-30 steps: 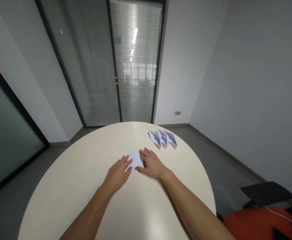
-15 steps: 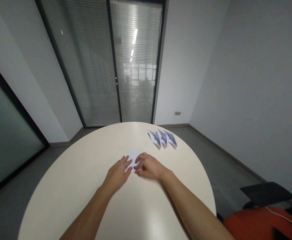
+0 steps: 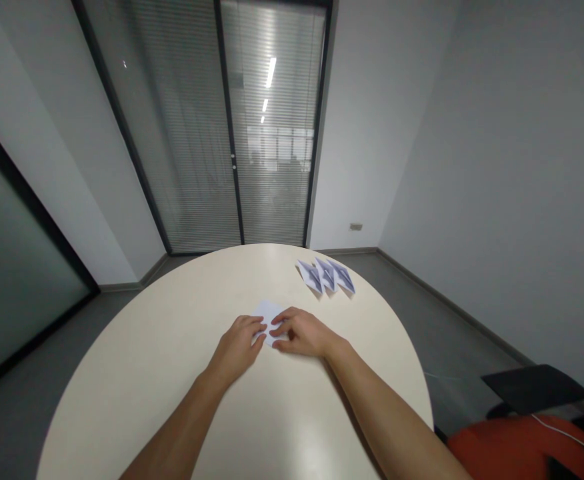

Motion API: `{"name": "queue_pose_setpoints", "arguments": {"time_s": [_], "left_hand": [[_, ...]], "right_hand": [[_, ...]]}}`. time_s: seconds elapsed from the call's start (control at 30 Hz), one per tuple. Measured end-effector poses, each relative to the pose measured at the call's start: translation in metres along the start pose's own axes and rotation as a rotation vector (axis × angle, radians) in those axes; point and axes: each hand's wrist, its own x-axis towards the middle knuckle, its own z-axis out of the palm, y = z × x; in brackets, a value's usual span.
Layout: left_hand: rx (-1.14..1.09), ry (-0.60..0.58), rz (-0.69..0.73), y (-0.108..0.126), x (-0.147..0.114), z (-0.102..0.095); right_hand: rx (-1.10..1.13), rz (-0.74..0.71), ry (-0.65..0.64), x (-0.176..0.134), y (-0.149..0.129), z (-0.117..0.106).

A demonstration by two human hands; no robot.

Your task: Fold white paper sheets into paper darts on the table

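Note:
A small piece of white paper (image 3: 267, 311) lies on the round table, partly hidden beneath my fingers. My left hand (image 3: 239, 348) grips its left side, with the thumb close to the fingertips. On the right side my right hand (image 3: 303, 332) has its fingers bent and holds the paper's edge; a narrow part of the sheet shows between the two hands. Farther back and to the right, three folded paper pieces (image 3: 326, 275) lie side by side in a row, apart from my hands.
The cream round table (image 3: 152, 373) has a curved edge all around. A red-seated chair (image 3: 502, 447) with a black part stands at the lower right. Beyond the table are a glass partition with blinds (image 3: 277, 200) and a grey wall (image 3: 512, 167).
My left fingers have drawn closer together and shifted slightly toward me, so more of the paper's far left part shows. My right hand has moved slightly to the right.

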Motion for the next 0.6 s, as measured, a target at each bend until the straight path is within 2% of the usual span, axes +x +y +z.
{"name": "queue_pose_setpoints", "arguments": {"time_s": [0.43, 0.6], "left_hand": [[-0.074, 0.003, 0.026, -0.007, 0.001, -0.002], [-0.090, -0.032, 0.104, -0.012, 0.000, -0.005]], "right_hand": [[0.095, -0.068, -0.034, 0.003, -0.004, 0.001], [0.091, -0.049, -0.007, 0.003, -0.004, 0.002]]}}
